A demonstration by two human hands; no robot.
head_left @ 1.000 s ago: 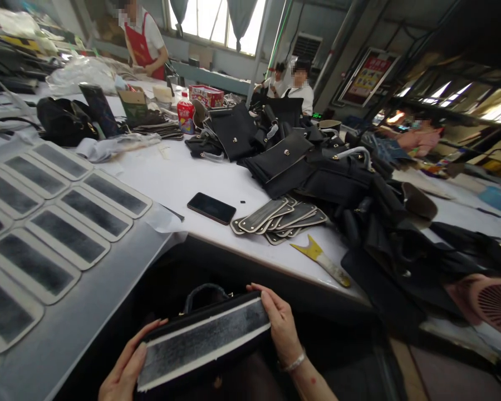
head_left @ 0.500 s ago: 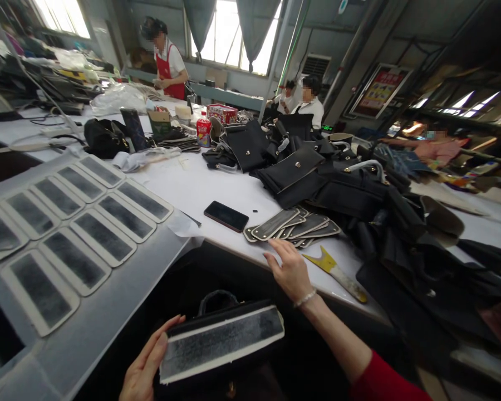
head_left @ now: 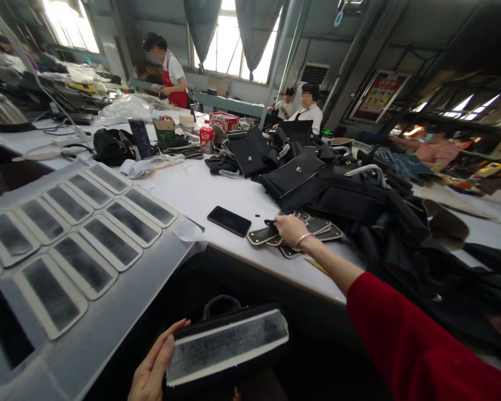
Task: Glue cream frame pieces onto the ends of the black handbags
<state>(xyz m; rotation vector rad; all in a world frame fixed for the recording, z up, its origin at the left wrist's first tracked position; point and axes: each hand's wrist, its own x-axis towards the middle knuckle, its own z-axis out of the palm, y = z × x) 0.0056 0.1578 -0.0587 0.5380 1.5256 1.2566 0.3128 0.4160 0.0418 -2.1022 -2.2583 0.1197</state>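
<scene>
One black bag (head_left: 234,373) sits at the bottom centre of your head view, below the table edge. Its grey panel (head_left: 227,346), pale along both long sides, faces up; a looped handle (head_left: 221,304) stands behind it. Your left hand (head_left: 152,365) grips the bag's left end, thumb on the panel.

Your right hand (head_left: 291,229) is right of centre, over a fanned stack of riveted strips (head_left: 324,226) on the white table (head_left: 179,192). Thumb and fingers are pinched on a dark strip (head_left: 269,223), its end poking out left of the fingertips; the rest is hidden.

Phone (head_left: 229,221) just left of the stack, flat. Yellow tool (head_left: 316,265) partly covered by your wrist. Heap of black bags (head_left: 346,195) behind and to the right. At left of frame, pale-bordered panels (head_left: 111,243) lie in rows on a grey sheet (head_left: 148,267). Upper left: co-worker in a red apron (head_left: 176,83), standing.
</scene>
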